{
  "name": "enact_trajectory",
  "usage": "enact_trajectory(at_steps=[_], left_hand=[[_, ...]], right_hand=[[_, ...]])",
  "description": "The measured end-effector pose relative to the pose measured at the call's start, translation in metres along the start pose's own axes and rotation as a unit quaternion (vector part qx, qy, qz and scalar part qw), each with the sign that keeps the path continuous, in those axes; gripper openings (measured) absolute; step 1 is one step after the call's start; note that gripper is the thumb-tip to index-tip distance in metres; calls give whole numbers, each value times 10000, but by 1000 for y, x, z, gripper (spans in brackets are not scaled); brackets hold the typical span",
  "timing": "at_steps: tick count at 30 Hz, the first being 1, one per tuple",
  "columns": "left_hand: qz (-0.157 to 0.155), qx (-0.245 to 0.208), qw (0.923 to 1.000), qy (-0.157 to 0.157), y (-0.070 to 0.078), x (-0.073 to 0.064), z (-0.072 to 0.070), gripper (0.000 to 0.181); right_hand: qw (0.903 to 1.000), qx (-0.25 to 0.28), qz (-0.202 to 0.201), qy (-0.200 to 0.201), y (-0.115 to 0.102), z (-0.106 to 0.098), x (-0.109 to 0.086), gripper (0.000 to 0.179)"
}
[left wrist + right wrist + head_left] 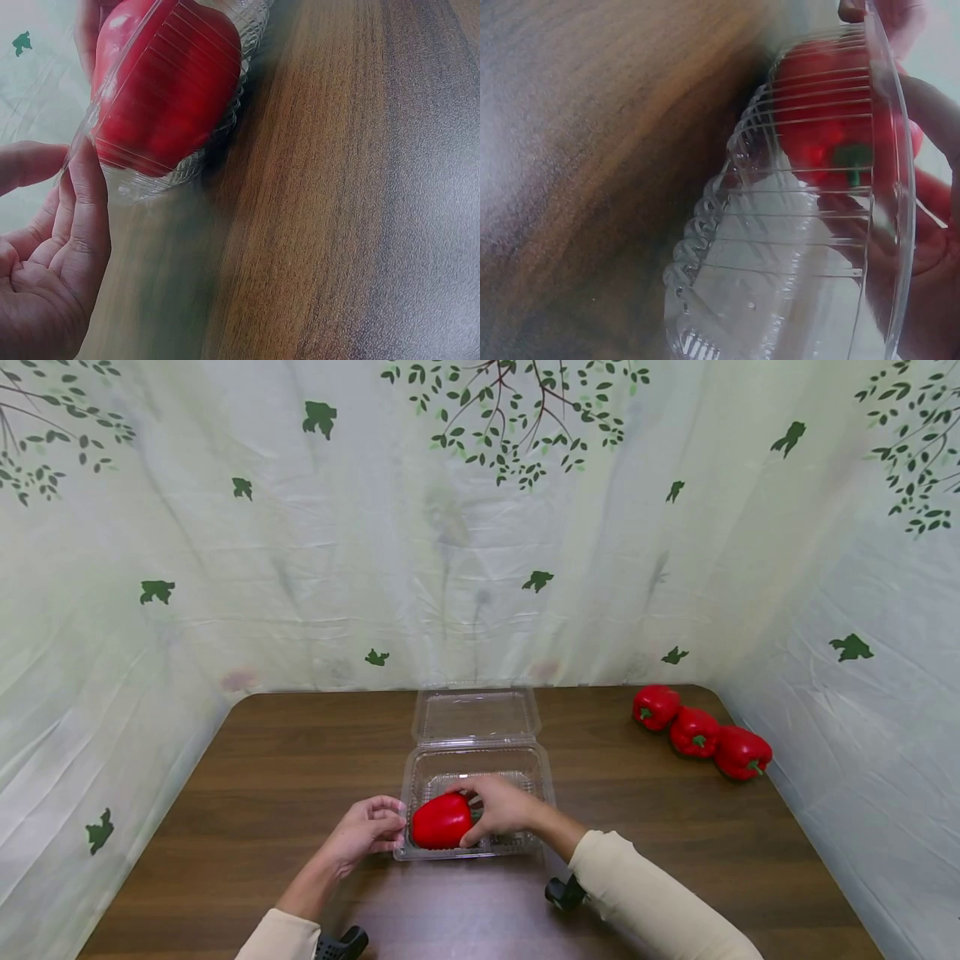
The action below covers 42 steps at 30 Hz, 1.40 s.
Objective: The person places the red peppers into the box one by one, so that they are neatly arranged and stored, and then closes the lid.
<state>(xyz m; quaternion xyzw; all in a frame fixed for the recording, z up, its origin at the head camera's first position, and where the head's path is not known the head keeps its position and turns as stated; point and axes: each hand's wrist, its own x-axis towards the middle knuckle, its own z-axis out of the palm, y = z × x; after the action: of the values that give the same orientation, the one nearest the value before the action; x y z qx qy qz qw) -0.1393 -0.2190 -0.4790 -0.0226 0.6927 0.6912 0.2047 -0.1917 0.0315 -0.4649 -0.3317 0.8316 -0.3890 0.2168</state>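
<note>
A clear plastic clamshell container (pixel 476 762) lies on the table with its lid hinged back, away from me. In its left front part sits a red bell pepper (pixel 442 821), lying on its side with the green stem toward the right. My right hand (pixel 497 808) grips the pepper around its stem end, thumb in front and fingers behind. With thumb and fingers, my left hand (pixel 370 828) pinches the container's left rim; the left wrist view shows the rim (pixel 84 135) between them. Through the ribbed wall, the right wrist view shows the pepper (pixel 817 112) and its stem.
Three more red bell peppers (pixel 694 732) stand in a slanting row at the table's back right. Brown wood-grain table (pixel 300 760) surrounds the container. Behind and beside it hangs a pale curtain (pixel 345 552) with leaf prints.
</note>
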Motion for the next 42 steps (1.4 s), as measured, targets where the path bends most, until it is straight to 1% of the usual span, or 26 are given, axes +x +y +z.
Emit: enact_trajectory(at_steps=[4,9,12,18,31,37,42], left_hand=[[-13,21,10000,-3,-1,1,0,21],[-19,56,10000,-18,-3,2,-1,22],[-14,57,10000,-17,-2,1,-1,21],[-8,56,10000,22,0,1,0,21],[10,52,10000,-4,0,-1,1,22],[-30,65,10000,48,1,0,1,21],[-15,45,10000,7,0,-1,1,21]], right_hand=[[10000,-74,38,10,1,2,0,67],[9998,-161,-114,-2,4,2,0,61],[9999,-71,-132,-6,5,1,0,61],[9999,143,20,39,2,0,-1,64],[9992,378,108,-48,6,0,-2,61],[9993,346,69,-98,7,-1,-1,63],[9987,490,-28,-134,7,-4,-3,66]])
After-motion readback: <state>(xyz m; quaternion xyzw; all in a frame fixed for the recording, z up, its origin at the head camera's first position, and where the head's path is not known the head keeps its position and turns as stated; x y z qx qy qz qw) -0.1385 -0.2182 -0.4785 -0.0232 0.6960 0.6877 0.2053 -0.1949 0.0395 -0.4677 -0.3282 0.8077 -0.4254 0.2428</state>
